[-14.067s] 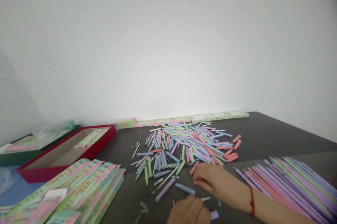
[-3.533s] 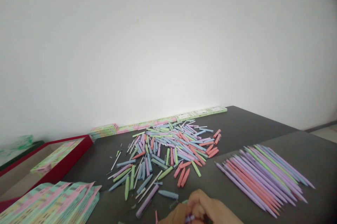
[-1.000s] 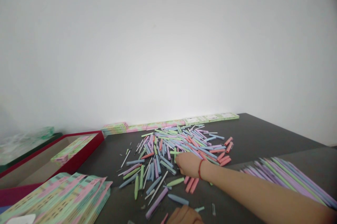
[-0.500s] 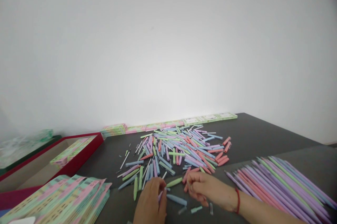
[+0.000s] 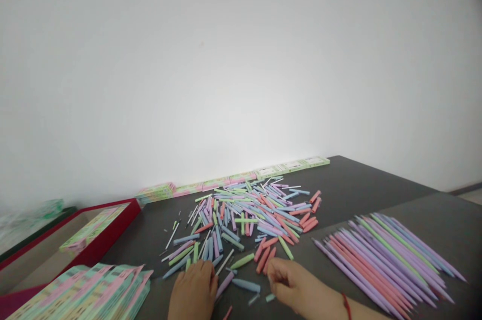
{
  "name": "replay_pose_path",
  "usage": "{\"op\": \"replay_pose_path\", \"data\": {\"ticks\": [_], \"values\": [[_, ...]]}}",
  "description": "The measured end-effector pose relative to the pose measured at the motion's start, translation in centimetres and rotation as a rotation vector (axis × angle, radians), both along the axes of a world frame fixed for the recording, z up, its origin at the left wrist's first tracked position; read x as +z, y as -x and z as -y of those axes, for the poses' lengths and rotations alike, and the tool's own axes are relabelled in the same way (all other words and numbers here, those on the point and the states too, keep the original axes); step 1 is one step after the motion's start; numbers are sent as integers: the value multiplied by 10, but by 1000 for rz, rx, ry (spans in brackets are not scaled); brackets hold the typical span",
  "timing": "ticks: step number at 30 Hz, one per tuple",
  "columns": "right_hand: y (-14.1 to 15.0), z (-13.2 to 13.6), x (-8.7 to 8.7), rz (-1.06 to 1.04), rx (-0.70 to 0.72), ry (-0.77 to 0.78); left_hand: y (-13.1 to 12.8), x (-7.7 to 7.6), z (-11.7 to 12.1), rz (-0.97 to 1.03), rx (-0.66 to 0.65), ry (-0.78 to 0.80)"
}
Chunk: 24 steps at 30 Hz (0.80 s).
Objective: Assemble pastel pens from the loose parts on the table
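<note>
My left hand [image 5: 194,291] rests knuckles-up at the table's near edge. Its fingers are curled around the end of a purple pen barrel [image 5: 226,282] that lies on the dark table [image 5: 350,194]. My right hand [image 5: 295,287], with a red string at the wrist, sits just to the right. Its fingertips are pinched together over something too small to make out. A blue pen cap [image 5: 245,285] and small clear bits [image 5: 269,298] lie between the two hands. Just beyond them spreads a loose pile of pastel pen parts [image 5: 250,212].
A neat row of long assembled pastel pens [image 5: 387,252] lies at the right. A stack of pink and green cards [image 5: 81,292] sits at the near left, with a red open box [image 5: 94,245] behind it. Flat packs [image 5: 233,178] line the wall.
My right hand reached into the pile, then drew back to the near edge. My left hand came up onto the table and shifted slightly left. The view turned a little.
</note>
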State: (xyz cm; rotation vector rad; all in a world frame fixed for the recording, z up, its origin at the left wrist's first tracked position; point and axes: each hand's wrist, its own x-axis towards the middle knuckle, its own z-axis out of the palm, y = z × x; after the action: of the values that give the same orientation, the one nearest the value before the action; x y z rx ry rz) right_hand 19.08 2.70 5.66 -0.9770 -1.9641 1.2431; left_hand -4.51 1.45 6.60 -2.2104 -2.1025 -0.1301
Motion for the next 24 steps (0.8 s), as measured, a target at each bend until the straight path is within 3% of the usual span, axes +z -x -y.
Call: {"op": "replay_pose_path", "data": {"ticks": [7, 13, 17, 20, 24], "values": [[6, 2, -5, 27, 16, -26, -2, 0, -1, 73, 93, 82], [10, -3, -18, -23, -24, -61, -3, -2, 3, 40, 90, 62], [13, -5, -24, -32, -44, 102, -3, 2, 2, 116, 85, 42], [16, -5, -26, -194, -26, 205, -10, 6, 1, 426, 41, 10], [20, 0, -21, -480, 16, 371, -28, -1, 4, 1325, -92, 247]]}}
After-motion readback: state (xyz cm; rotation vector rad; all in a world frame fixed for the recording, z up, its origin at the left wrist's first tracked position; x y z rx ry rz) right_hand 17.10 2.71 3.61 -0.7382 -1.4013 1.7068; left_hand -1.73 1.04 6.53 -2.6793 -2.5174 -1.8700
